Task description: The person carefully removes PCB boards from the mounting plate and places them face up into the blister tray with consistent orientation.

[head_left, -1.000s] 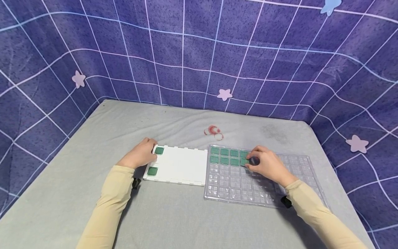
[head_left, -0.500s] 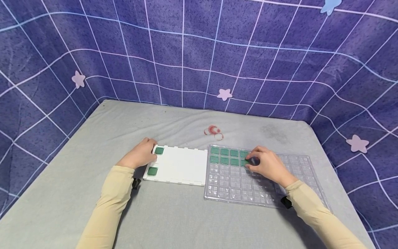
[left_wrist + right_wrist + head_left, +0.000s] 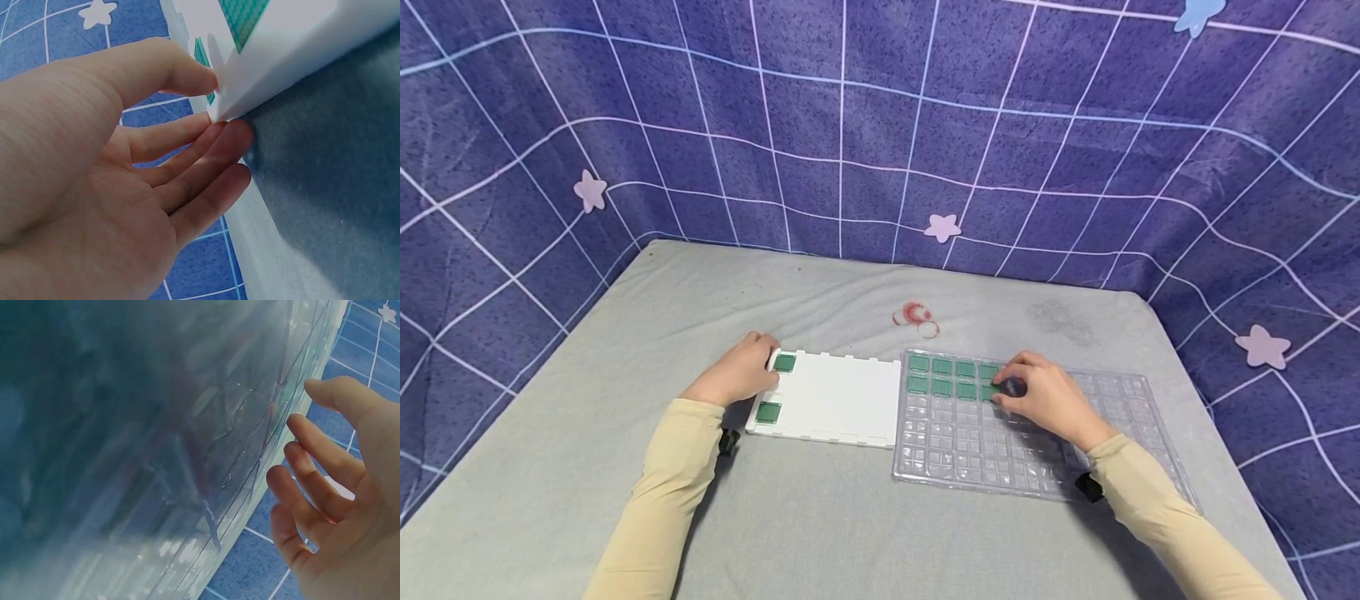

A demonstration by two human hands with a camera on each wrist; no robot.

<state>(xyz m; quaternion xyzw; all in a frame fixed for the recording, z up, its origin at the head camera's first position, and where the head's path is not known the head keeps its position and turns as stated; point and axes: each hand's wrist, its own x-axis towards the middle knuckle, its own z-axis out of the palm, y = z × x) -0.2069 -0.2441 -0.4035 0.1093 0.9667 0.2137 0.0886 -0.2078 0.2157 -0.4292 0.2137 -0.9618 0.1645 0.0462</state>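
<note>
My left hand (image 3: pixel 741 368) grips the left edge of a flat white board (image 3: pixel 842 398), thumb over the top face and fingers at its edge. Two green chips (image 3: pixel 767 412) with a fine grid texture sit near that end of the board. Right beside it lies a clear plastic tray (image 3: pixel 958 454) of small square cells. My right hand (image 3: pixel 1048 396) is over the tray, thumb and index finger pinching a green chip (image 3: pixel 987 392) in the second row, partly hidden by the fingertips. In the right wrist view the tray (image 3: pixel 219 456) is blurred.
Several more green chips (image 3: pixel 942 387) fill cells in the tray's two far rows. A grey cloth (image 3: pixel 820 517) covers the table, with red ring marks (image 3: pixel 916 314) behind the tray. A purple gridded curtain (image 3: pixel 880 125) with stars stands around the back and sides.
The right fingertips have shifted very slightly at the green chip, which sits a touch lower in the head view. The left hand and the board have stayed still.
</note>
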